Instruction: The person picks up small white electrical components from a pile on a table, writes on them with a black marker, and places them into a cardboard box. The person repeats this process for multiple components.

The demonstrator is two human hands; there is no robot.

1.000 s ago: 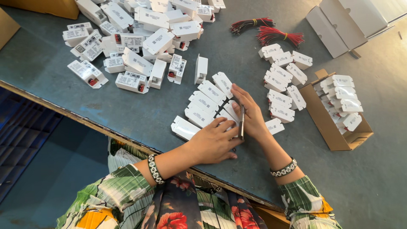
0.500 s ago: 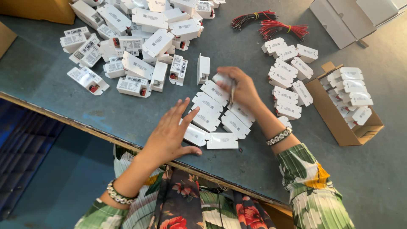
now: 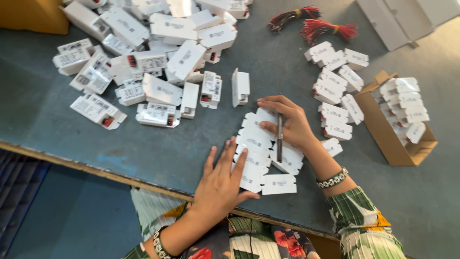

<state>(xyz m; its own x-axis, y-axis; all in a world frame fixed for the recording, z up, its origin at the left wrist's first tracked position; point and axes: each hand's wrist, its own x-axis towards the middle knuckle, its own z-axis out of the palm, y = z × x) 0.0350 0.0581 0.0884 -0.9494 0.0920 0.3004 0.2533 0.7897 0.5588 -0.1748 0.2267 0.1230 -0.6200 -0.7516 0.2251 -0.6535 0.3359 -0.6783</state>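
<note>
A loose heap of white boxes (image 3: 158, 52) with dark-printed labels fills the far left of the grey worktop (image 3: 57, 129), some showing a red end. One box (image 3: 240, 87) stands alone just beyond the hands. On the right lies a cluster of white covers (image 3: 335, 86), and past it an open brown carton (image 3: 383, 129) holds more of them in a row. Two bundles of red wires (image 3: 316, 24) lie at the far edge, beside flat white card (image 3: 397, 19).

The stack of covers (image 3: 261, 148) lies between the hands, fanned in an overlapping row whose long axis runs away from the person, near edge to far.

The left hand (image 3: 223, 180) rests flat and open, fingers spread, fingertips on the stack's near-left side. The right hand (image 3: 287, 122) presses the stack's far end while its fingers are closed around a thin dark tool (image 3: 280, 136), which points toward the person.
</note>
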